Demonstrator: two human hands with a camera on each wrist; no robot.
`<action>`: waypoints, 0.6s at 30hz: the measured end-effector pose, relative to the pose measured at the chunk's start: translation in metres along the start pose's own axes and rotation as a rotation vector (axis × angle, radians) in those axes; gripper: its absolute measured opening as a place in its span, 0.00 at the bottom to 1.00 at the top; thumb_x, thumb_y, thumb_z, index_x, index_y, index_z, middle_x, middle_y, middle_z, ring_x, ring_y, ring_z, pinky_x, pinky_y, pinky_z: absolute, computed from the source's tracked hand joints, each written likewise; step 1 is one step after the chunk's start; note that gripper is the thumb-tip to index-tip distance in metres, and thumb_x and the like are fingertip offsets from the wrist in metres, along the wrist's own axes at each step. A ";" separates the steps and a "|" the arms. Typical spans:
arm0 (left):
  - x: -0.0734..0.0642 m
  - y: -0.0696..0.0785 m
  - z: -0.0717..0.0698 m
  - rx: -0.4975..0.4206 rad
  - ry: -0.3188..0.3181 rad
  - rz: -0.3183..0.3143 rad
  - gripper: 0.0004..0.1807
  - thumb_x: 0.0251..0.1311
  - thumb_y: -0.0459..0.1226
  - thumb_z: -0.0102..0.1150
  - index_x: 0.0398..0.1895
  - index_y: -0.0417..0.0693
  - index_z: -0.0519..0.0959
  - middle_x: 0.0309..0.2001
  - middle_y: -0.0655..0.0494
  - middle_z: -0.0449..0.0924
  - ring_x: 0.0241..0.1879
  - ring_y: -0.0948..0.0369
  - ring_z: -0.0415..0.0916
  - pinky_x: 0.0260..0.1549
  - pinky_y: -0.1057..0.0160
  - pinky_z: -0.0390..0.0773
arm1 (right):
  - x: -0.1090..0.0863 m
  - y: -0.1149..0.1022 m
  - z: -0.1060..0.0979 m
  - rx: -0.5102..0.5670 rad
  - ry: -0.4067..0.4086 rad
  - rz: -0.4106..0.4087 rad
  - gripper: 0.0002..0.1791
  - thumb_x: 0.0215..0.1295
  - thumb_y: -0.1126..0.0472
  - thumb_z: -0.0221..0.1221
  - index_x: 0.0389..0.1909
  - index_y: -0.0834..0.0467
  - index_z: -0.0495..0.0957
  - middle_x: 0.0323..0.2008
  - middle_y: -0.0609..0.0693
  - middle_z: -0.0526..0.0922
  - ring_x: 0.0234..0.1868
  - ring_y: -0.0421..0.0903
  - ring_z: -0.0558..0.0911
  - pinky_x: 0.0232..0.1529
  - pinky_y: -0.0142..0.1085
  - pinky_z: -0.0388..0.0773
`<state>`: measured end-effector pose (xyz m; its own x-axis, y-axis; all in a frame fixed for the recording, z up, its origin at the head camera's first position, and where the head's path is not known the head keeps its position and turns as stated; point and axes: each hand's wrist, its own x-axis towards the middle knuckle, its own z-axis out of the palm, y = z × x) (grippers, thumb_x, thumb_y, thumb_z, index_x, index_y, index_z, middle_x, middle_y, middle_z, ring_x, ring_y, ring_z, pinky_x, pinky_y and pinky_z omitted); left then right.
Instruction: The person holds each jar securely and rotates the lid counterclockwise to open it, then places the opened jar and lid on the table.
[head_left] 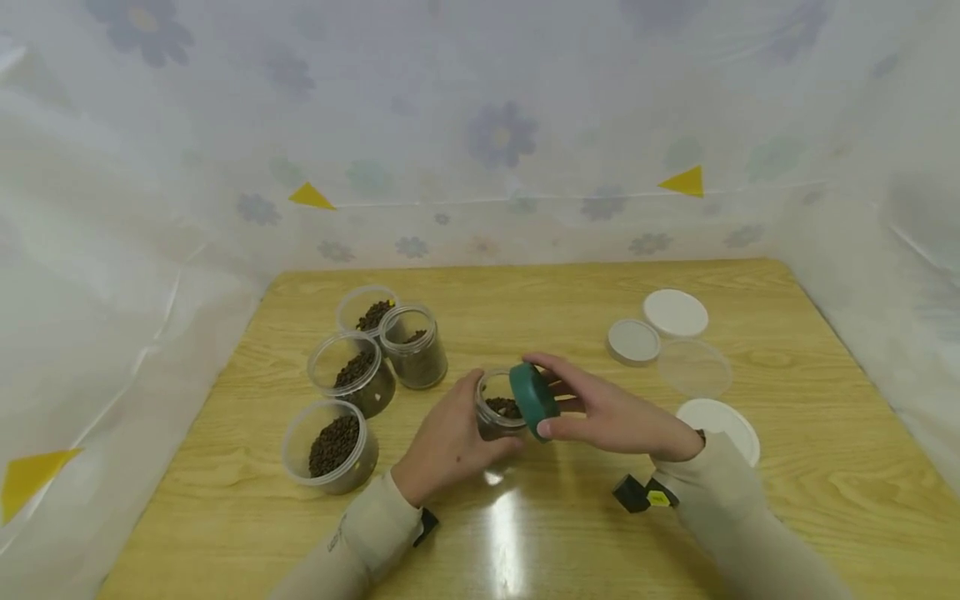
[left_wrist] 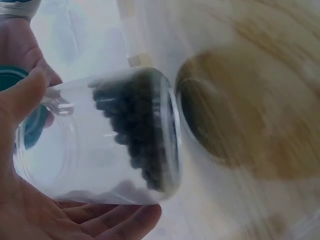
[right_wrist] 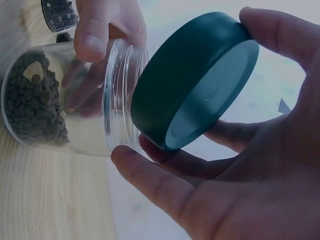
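My left hand (head_left: pixel 450 446) holds a clear screw-top jar (left_wrist: pixel 80 145), its thumb on one side and fingers on the other. Dark brown bean-like pieces (right_wrist: pixel 35 100) fill the jar's lower part, with a pale piece among them. At the jar's mouth, my right hand (head_left: pixel 618 417) grips a green lid (head_left: pixel 534 402) between thumb and fingers. The lid is tilted, its edge at the rim, and the mouth is partly uncovered. Whether the jar's base touches the table is hard to tell.
Left of my hands stand several lidless clear containers with similar dark pieces: a front tub (head_left: pixel 367 454), a middle tub (head_left: pixel 382 396), a back tub (head_left: pixel 347 310) and a jar (head_left: pixel 420 367). White lids (head_left: pixel 677 313), a grey-white lid (head_left: pixel 633 342) and a clear lid (head_left: pixel 696 368) lie at right on the wooden table (head_left: pixel 225 517).
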<state>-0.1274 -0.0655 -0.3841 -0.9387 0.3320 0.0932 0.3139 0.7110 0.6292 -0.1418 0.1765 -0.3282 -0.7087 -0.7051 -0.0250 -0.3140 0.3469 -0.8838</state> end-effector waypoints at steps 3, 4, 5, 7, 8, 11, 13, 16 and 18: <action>-0.002 0.000 -0.002 -0.008 0.012 0.011 0.50 0.44 0.57 0.76 0.68 0.51 0.63 0.55 0.52 0.78 0.52 0.59 0.78 0.53 0.56 0.79 | 0.001 -0.001 0.001 0.005 -0.007 -0.019 0.42 0.70 0.55 0.60 0.78 0.53 0.48 0.69 0.62 0.66 0.68 0.61 0.71 0.64 0.49 0.74; -0.003 0.000 -0.003 -0.006 0.013 0.009 0.50 0.44 0.57 0.76 0.69 0.51 0.63 0.55 0.52 0.78 0.53 0.59 0.78 0.53 0.56 0.79 | 0.001 -0.002 0.001 0.009 -0.008 -0.021 0.43 0.69 0.56 0.60 0.78 0.52 0.48 0.69 0.61 0.66 0.68 0.61 0.71 0.64 0.49 0.74; -0.004 0.000 -0.003 -0.007 0.013 0.007 0.50 0.43 0.57 0.76 0.68 0.51 0.64 0.55 0.53 0.78 0.52 0.59 0.78 0.52 0.56 0.79 | 0.000 -0.002 0.001 0.014 -0.009 -0.017 0.43 0.69 0.56 0.61 0.78 0.51 0.48 0.69 0.60 0.66 0.68 0.60 0.71 0.65 0.49 0.74; -0.005 0.000 -0.005 0.001 0.009 -0.005 0.50 0.43 0.57 0.76 0.68 0.50 0.64 0.55 0.52 0.78 0.53 0.57 0.79 0.53 0.55 0.79 | -0.002 -0.002 0.001 0.016 -0.009 -0.011 0.43 0.69 0.56 0.61 0.79 0.48 0.48 0.69 0.59 0.66 0.68 0.58 0.71 0.64 0.48 0.75; -0.006 0.001 -0.006 0.006 0.005 -0.015 0.51 0.43 0.57 0.77 0.69 0.49 0.63 0.57 0.51 0.78 0.55 0.55 0.79 0.54 0.54 0.79 | -0.003 -0.001 0.000 0.012 -0.010 -0.011 0.44 0.69 0.56 0.61 0.79 0.48 0.48 0.69 0.58 0.66 0.67 0.58 0.71 0.64 0.46 0.75; -0.009 0.002 -0.009 0.021 -0.005 -0.065 0.55 0.43 0.57 0.76 0.72 0.45 0.60 0.62 0.46 0.76 0.60 0.50 0.77 0.58 0.50 0.77 | -0.009 0.002 -0.003 -0.008 -0.011 -0.006 0.44 0.68 0.56 0.61 0.79 0.47 0.48 0.69 0.58 0.66 0.67 0.57 0.71 0.62 0.43 0.77; -0.011 0.003 -0.012 0.048 -0.007 -0.096 0.58 0.44 0.58 0.75 0.75 0.44 0.57 0.67 0.43 0.71 0.65 0.47 0.73 0.62 0.47 0.74 | -0.014 0.004 -0.007 -0.027 -0.004 -0.004 0.44 0.68 0.57 0.62 0.79 0.48 0.48 0.69 0.58 0.67 0.66 0.58 0.71 0.60 0.40 0.78; -0.012 0.004 -0.016 0.087 -0.001 -0.119 0.58 0.46 0.60 0.73 0.76 0.45 0.56 0.71 0.42 0.66 0.69 0.46 0.68 0.64 0.45 0.72 | -0.022 0.007 -0.013 -0.056 0.019 0.015 0.43 0.68 0.57 0.62 0.78 0.48 0.49 0.67 0.57 0.68 0.65 0.56 0.72 0.57 0.38 0.79; -0.011 0.005 -0.020 0.105 0.009 -0.112 0.57 0.48 0.61 0.71 0.76 0.46 0.56 0.72 0.42 0.65 0.70 0.46 0.66 0.64 0.44 0.72 | -0.027 0.009 -0.017 -0.079 0.030 0.031 0.43 0.68 0.56 0.62 0.78 0.48 0.50 0.66 0.56 0.69 0.64 0.56 0.72 0.56 0.38 0.79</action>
<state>-0.1185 -0.0780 -0.3669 -0.9698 0.2417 0.0343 0.2200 0.8045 0.5516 -0.1360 0.2090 -0.3272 -0.7373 -0.6746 -0.0368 -0.3393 0.4168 -0.8433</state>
